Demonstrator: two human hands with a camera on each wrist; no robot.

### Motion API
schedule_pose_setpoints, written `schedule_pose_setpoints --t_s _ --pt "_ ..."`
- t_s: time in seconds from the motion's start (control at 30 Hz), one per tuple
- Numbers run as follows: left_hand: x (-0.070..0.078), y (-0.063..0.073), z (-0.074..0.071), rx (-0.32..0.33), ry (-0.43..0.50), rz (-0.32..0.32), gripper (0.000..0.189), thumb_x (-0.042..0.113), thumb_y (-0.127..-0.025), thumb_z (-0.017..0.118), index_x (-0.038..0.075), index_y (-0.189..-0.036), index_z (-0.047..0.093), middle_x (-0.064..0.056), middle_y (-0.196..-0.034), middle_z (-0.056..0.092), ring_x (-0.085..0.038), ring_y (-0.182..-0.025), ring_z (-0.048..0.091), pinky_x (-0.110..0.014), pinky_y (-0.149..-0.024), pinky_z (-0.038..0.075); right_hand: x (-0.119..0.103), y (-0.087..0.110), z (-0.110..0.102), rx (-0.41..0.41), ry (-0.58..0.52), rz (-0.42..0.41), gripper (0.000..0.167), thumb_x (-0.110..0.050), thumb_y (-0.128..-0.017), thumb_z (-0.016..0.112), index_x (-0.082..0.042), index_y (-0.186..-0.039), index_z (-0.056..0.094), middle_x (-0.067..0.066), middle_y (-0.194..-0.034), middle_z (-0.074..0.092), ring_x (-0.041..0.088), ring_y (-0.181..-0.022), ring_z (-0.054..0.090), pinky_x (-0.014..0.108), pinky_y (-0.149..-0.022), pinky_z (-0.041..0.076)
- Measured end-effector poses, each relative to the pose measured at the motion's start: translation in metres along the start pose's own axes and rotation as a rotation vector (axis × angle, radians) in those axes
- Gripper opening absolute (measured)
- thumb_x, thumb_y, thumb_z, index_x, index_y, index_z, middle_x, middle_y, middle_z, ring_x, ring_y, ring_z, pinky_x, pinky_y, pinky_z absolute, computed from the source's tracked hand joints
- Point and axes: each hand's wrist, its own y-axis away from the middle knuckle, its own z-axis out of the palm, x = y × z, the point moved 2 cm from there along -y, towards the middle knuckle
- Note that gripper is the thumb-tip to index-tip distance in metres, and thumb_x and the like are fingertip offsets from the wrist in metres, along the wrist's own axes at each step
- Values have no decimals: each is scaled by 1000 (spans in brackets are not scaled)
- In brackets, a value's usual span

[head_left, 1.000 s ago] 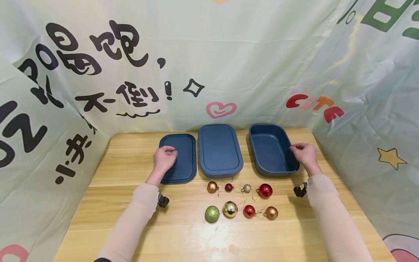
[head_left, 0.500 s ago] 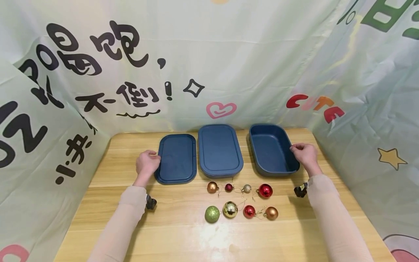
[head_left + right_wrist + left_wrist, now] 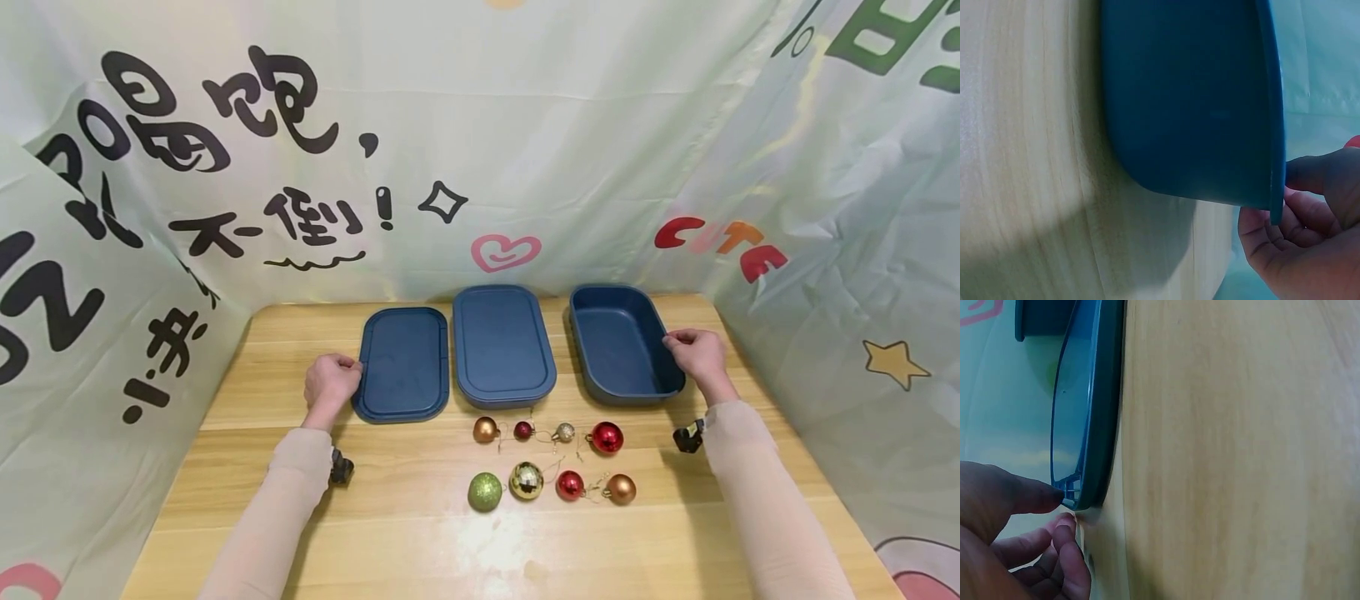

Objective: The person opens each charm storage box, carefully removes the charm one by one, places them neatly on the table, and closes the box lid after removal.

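In the head view my left hand (image 3: 332,387) is at the left edge of a flat blue lid (image 3: 403,364) lying on the table. The left wrist view has the thumb on the lid's (image 3: 1102,406) rim and curled fingers just under its edge. My right hand (image 3: 699,357) pinches the right rim of an open blue food container (image 3: 618,333), which stands on the table with nothing inside. Seen from the right wrist, the thumb is on one side of the container's (image 3: 1191,106) rim and the fingers are curled on the other.
Between them stands a second blue container with its lid on (image 3: 504,342). Nearer me, two rows of Christmas baubles lie on the wooden table (image 3: 420,533), among them a green bauble (image 3: 485,492) and a red bauble (image 3: 606,437). A printed curtain (image 3: 585,150) hangs behind.
My left hand has moved left and toward me, from over the lid to its left edge, and now takes hold there. The right hand stays at the container's rim.
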Motion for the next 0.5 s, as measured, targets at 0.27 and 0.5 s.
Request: schedule_pose_setpoints --t_s 0.27,0.5 --pt "2 0 2 -3 -15 44 22 25 -96 66 9 -97 81 -15 -105 78 -34 -94 70 -37 -65 47 1 0 0 -3 -12 4 39 -21 -105 62 13 -121 72 33 -120 71 44 -105 68 25 -72 47" --pt "7 -1 -4 0 -23 66 23 25 -97 66 9 -100 81 -14 -107 79 -35 -97 70 -39 -69 50 0 2 -1 -17 -16 -4 40 -22 -106 61 13 -123 71 34 -124 70 47 -110 67 28 -75 48"
